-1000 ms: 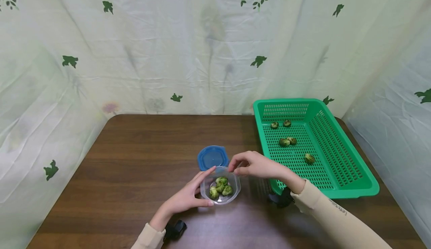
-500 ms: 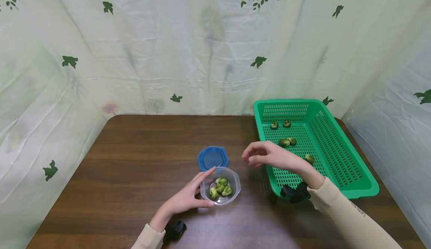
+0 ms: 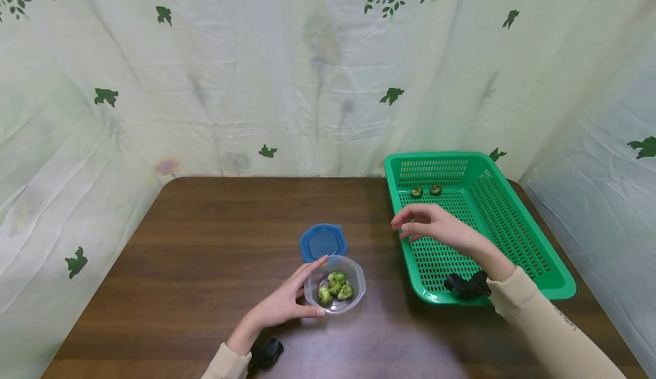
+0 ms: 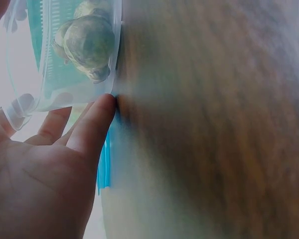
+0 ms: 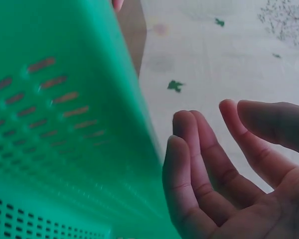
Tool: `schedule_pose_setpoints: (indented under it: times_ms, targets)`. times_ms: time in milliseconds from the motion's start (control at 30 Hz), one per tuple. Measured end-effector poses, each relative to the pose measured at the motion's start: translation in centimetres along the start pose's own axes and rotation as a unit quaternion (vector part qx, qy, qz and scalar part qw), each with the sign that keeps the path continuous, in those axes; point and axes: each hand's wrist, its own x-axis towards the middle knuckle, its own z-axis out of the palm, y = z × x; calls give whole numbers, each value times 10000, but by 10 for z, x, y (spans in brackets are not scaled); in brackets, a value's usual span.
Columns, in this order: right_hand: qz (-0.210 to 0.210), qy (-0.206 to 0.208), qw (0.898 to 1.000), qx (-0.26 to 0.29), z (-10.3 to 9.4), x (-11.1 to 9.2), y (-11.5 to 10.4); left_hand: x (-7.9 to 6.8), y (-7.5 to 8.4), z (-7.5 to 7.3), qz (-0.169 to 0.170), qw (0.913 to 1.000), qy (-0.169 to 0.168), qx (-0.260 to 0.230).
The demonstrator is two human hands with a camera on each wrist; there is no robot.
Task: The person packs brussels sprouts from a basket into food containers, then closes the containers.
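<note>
My left hand (image 3: pixel 284 302) holds a small clear plastic container (image 3: pixel 361 289) from its left side, thumb at the near rim and a finger at the far rim. Several Brussels sprouts (image 3: pixel 336 287) lie inside; the left wrist view shows some sprouts (image 4: pixel 89 42) through the wall, with fingers against the container. My right hand (image 3: pixel 443 228) hangs over the left edge of a green plastic basket (image 3: pixel 543 271), its fingers loosely bent. Nothing is between those fingers in the right wrist view. Two sprouts (image 3: pixel 426 191) show at the basket's back; the right hand covers part of the basket floor.
A blue lid (image 3: pixel 323 243) lies just beyond the container, close to its far rim. The brown wooden table (image 3: pixel 220 231) extends to the left. A patterned cloth (image 3: pixel 256 71) hangs behind the table and at its sides.
My right hand has moved from the container's rim to the right, over the basket, now hiding sprouts that showed there earlier. The left hand and container have stayed in place.
</note>
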Motion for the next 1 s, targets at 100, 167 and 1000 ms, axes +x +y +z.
schedule_pose_setpoints:
  times_ms: [100,167,1000]
  targets:
    - [104,173,9997,105,-6,-3,4,0,0,0,-17,10000,4,-5]
    - [157,282,9994,150,-11,-5,8,0,0,1,-9,10000,10,-5]
    - [797,655,9936,-451,-66,-37,44,0,0,1,31,10000,48,-2]
